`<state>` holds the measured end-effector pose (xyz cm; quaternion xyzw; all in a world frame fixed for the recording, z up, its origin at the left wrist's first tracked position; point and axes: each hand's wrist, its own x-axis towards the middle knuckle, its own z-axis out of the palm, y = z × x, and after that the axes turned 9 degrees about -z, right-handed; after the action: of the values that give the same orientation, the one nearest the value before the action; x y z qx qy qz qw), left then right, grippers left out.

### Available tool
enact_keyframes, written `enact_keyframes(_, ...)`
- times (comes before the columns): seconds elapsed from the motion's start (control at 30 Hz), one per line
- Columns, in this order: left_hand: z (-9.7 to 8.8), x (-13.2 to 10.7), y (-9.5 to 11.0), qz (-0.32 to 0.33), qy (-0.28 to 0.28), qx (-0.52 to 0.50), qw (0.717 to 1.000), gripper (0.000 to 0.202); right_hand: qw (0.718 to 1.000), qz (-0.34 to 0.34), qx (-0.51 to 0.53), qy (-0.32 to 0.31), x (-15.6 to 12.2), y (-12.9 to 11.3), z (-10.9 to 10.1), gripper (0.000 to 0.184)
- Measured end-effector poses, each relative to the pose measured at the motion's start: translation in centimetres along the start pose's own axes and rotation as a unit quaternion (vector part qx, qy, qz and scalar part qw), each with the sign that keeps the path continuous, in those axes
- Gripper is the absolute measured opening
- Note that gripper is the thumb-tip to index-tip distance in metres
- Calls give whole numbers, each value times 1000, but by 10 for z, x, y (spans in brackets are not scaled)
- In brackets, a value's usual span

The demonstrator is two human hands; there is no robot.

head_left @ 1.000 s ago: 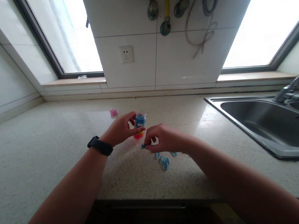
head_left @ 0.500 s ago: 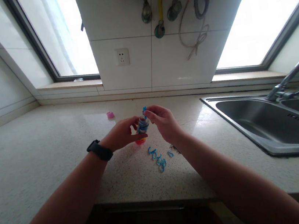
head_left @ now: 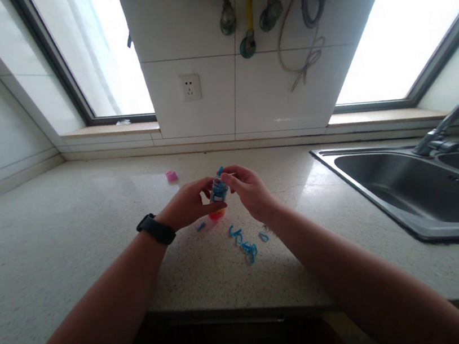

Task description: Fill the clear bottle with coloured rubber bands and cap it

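My left hand [head_left: 193,201], with a black watch on its wrist, is wrapped around a small clear jar [head_left: 218,190] that holds blue pieces. The jar's mouth is uncovered and faces up, and its base shows red-orange. At the rim, my right hand [head_left: 245,187] pinches a small blue band-like piece [head_left: 220,170] between thumb and fingers. In front of the hands, several blue loops [head_left: 249,250] lie in a loose cluster on the counter. One separate loop [head_left: 263,236] is near my right forearm. A short blue piece [head_left: 201,226] lies below my left hand.
A pink object [head_left: 171,175], perhaps a lid, sits behind my left hand on the speckled counter [head_left: 90,214]. To the right is a steel sink [head_left: 389,184] with a faucet [head_left: 433,137]. Pipes and a wall socket [head_left: 190,87] are on the tiled wall.
A short blue piece now lies on the counter below my left hand, where none showed before. The blue piece in my right hand has shifted slightly left over the jar's mouth.
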<state>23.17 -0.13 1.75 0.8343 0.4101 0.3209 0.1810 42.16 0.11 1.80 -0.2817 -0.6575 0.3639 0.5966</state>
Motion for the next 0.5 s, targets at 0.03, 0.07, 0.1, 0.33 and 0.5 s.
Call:
enact_keyframes(0.03, 0, 0, 0, -1, 1, 0, 1000, 39, 1000, 1, 0, 0, 0, 0, 0, 30)
enact_keyframes(0.07, 0, 0, 0, -2, 0, 0, 1000, 40, 1000, 1, -1, -1, 0, -1, 0, 30)
enact_keyframes(0.1, 0, 0, 0, -3, -2, 0, 1000, 40, 1000, -1, -2, -3, 0, -1, 0, 29)
enact_keyframes(0.33, 1, 0, -2, -11, 0, -2, 1000, 44, 998, -34, -34, -30, -2, -3, -2, 28)
enact_keyframes(0.5, 0, -1, -6, -24, 12, -11, 1000, 43, 982, -110, -152, -37, 1, -16, -16, 22)
